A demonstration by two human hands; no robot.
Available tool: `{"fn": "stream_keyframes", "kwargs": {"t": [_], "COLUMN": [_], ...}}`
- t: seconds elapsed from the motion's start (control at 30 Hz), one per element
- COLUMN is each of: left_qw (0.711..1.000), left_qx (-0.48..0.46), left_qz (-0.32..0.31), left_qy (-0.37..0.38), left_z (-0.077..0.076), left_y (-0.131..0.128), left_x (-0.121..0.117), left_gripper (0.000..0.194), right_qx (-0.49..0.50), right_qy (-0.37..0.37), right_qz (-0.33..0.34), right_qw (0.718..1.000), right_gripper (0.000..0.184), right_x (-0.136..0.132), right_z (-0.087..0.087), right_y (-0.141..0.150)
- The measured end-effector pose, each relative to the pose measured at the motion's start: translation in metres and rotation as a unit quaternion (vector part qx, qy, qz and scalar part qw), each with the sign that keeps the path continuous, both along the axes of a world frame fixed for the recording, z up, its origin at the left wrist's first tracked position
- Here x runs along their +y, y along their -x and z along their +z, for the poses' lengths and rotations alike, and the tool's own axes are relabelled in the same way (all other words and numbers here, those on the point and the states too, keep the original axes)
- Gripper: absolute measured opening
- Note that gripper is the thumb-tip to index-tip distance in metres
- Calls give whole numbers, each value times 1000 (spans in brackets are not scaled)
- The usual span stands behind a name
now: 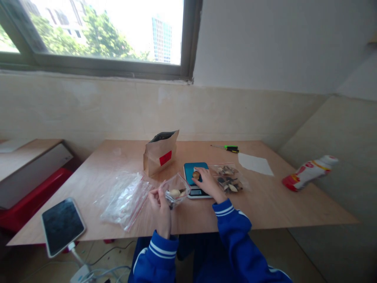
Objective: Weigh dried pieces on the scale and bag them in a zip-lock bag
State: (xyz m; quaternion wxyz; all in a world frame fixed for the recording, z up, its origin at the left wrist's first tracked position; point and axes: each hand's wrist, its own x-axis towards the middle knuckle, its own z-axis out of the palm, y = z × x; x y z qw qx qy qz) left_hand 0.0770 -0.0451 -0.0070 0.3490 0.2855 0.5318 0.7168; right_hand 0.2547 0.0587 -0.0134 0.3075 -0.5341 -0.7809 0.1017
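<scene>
My left hand (pixel 160 204) holds a small clear plastic bag (pixel 176 188) open above the table's front edge; a few pale pieces lie inside it. My right hand (pixel 207 181) reaches onto the blue-topped kitchen scale (pixel 191 169), its fingers closed on a small brownish piece (pixel 196 174) that sits on the platform. The scale's display (pixel 195 192) shows just left of my right wrist. Both sleeves are blue with white stripes.
A brown paper pouch (pixel 160 153) with a red label stands behind the scale. A heap of clear bags (pixel 125 198) lies left, a filled bag (pixel 228 179) right. A phone (pixel 61 225), a screwdriver (pixel 228 148), a paper sheet (pixel 255 164) and a toppled bottle (pixel 309 171) lie around.
</scene>
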Motion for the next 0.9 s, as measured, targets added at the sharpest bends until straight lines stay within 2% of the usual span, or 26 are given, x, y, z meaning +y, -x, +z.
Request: {"fn": "stream_keyframes", "kwargs": {"t": [0.1,0.23,0.33,0.43,0.5,0.57,0.63,0.77,0.9], "left_qw": [1000,999,997,996,996,997,999,1000,993], "left_qx": [-22,-45,-72,-87,-89,-71,-35,-12,-61], "left_qz": [-4,8,-9,-21,-25,-24,-14,-14,-103], "left_qy": [-6,-1,5,-4,-8,-9,-9,-10,-24], "left_z": [-1,0,-2,-3,-1,1,3,6,13], "left_y": [1,4,6,6,4,3,2,5,10], "left_x": [0,1,2,2,1,-2,-6,-14,-18], "left_gripper": [25,26,27,25,24,24,25,24,24], "right_qx": [-31,-22,105,242,235,215,227,293,325], "right_qy": [-3,-9,-18,-16,-11,-10,-6,50,125], "right_qz": [-38,-62,-53,-4,58,100,101,80,134], "right_qw": [999,998,993,970,970,971,969,951,928], "right_gripper": [32,31,37,41,41,38,36,37,40], "right_x": [4,3,-5,-23,-38,-49,-55,-60,-74], "right_z": [-17,-11,12,47,69,81,80,53,31], "right_y": [0,-1,0,8,14,18,19,15,19]}}
